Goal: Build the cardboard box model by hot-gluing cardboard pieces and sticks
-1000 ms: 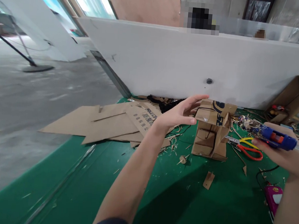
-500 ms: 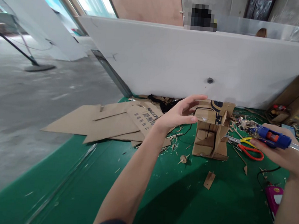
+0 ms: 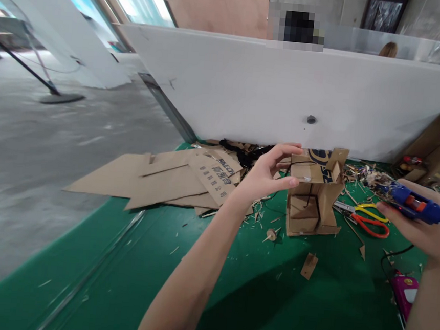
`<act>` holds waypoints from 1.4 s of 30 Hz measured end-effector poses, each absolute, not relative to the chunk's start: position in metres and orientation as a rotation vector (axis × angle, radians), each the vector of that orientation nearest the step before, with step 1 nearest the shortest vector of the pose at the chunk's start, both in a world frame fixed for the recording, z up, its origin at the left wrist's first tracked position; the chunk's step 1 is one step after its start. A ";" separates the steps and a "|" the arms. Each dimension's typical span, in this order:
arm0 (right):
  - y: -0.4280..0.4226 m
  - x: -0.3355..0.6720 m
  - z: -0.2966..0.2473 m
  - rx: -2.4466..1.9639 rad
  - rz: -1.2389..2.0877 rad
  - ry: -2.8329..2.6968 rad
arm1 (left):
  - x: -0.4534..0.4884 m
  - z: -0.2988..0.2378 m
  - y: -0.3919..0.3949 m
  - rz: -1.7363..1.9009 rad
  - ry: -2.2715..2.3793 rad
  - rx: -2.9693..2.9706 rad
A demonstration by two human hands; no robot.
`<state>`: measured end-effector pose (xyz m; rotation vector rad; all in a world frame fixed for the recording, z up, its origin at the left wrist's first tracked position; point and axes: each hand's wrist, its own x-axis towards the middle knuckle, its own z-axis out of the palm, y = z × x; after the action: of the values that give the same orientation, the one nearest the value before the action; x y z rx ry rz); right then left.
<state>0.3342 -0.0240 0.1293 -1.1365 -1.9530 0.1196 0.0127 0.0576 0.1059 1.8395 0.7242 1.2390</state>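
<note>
Upright on the green table (image 3: 253, 312) stands a cardboard model (image 3: 303, 213) with an open front, a top shelf and a black wire. My left hand (image 3: 269, 177) grips its upper left edge, thumb in front and fingers behind. On the right, my right hand (image 3: 418, 226) is wrapped round a blue hot glue gun (image 3: 419, 203), its nozzle end, clogged with debris, pointing left and a clear glue stick at its rear. A small cardboard wheel on a stick (image 3: 271, 235) and a small cardboard piece (image 3: 309, 266) lie before the model.
Scissors (image 3: 370, 227) with red and yellow handles lie between model and glue gun. Flat cardboard sheets (image 3: 172, 181) cover the left back. A white partition (image 3: 230, 89) rises behind. To the right are a cardboard box (image 3: 430, 142) and a pink device (image 3: 403, 294).
The cardboard model has turned slightly, with my left hand on it. My right hand and the glue gun have moved a little to the right. The view has shifted slightly.
</note>
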 end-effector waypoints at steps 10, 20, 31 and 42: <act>-0.032 0.314 0.140 -0.872 -0.094 -1.944 | 0.022 0.107 0.021 1.491 1.054 1.798; -0.015 0.276 0.107 -1.022 -0.181 -2.016 | 0.052 0.096 -0.004 1.793 1.349 1.761; -0.008 0.277 0.098 -1.117 -0.263 -2.023 | 0.065 0.101 -0.017 1.766 1.461 1.803; -0.007 0.276 0.093 -1.198 -0.326 -1.970 | 0.071 0.102 -0.019 1.733 1.455 1.839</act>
<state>0.2762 -0.0073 0.0926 -1.1976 -1.9701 -0.3257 0.0706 -0.0190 0.1018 1.8385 1.4548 1.7329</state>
